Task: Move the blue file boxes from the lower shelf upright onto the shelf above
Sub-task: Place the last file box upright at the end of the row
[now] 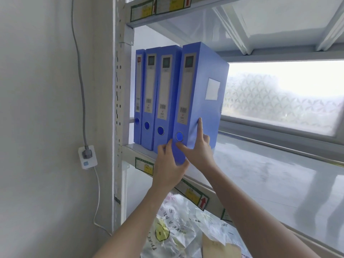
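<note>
Blue file box (202,86) upright on shelf (260,174), long axis vertical, spine facing outward, base gripped by left hand (168,170), right hand (200,151) spread, forefinger pressed against its side.

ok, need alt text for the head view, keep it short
Two bare hands hold a fourth blue file box upright beside three others on a white shelf; the left hand grips its bottom front end, the right hand presses its side with a straight index finger. Plastic bags lie below it.
</note>
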